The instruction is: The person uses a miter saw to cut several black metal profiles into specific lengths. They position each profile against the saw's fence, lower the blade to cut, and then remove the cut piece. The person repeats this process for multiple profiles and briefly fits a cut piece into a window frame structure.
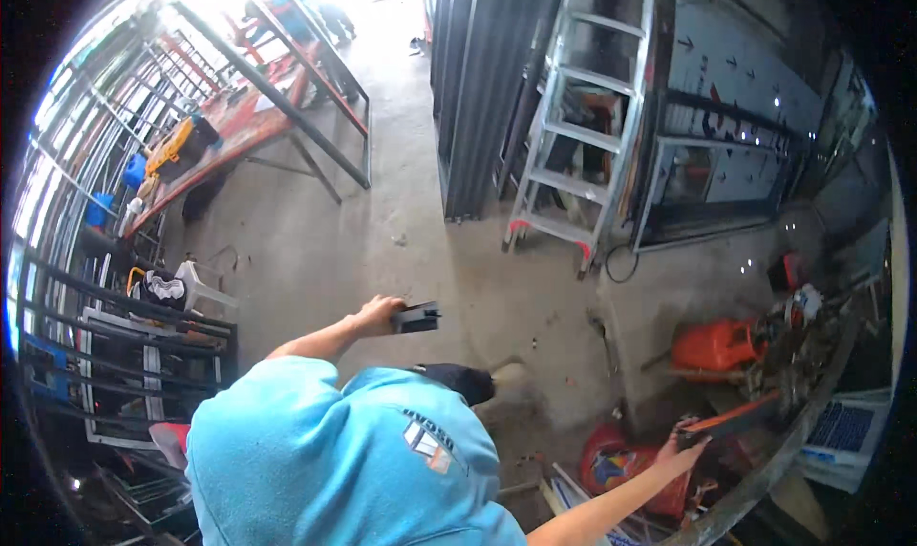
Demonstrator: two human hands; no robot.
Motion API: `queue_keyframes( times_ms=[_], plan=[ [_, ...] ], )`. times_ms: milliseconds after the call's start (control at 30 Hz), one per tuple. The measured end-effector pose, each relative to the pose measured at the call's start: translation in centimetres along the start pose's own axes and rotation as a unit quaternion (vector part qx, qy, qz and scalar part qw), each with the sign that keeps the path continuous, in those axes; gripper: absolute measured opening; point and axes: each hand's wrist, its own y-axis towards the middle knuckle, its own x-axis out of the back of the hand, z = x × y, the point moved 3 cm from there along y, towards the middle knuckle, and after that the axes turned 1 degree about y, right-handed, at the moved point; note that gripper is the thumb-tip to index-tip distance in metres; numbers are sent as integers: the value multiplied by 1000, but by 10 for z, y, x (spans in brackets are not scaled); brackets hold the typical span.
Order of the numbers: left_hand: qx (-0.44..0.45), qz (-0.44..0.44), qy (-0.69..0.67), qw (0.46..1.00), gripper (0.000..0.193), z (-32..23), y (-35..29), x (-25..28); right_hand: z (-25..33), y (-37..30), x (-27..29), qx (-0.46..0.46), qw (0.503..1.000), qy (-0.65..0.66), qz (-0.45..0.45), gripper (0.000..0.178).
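My left hand [374, 315] is closed round a short, dark piece of metal profile [416, 319] with a slotted end, held out over the concrete floor. At the lower right my right arm reaches out, and my right hand [682, 448] grips the near end of a long flat bar [734, 420], dark with an orange upper face. The bar's far end runs in among clutter, so I cannot tell its full shape. Close to my right hand lies a red bag [611, 462] with a coloured print.
An aluminium ladder [583, 130] leans beside tall dark profiles [468, 97]. Framed panels [740, 97] stand behind it at right. An orange tank-like container [714, 347] lies on the floor. A red-topped worktable [239, 130], a white stool [202, 286] and stacked frames [115, 355] are at left.
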Motion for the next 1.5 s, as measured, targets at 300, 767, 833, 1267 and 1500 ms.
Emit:
queue_keyframes(
  times_ms=[300,767,833,1267,1500],
  plan=[
    [159,-166,-281,932,48,155,33,-8,-110,-156,-47,110,853,-510,5,63],
    [79,-256,-412,871,56,194,142,194,-350,-114,-382,52,879,-455,130,62],
    [85,-244,-441,860,42,199,152,219,-390,-85,-408,25,870,-440,220,63],
    [105,-420,-501,750,24,247,226,312,-600,-56,-565,-17,691,-491,531,70],
    [77,-561,-556,609,26,322,249,369,-699,-83,-633,-83,605,-556,564,80]
  ],
)
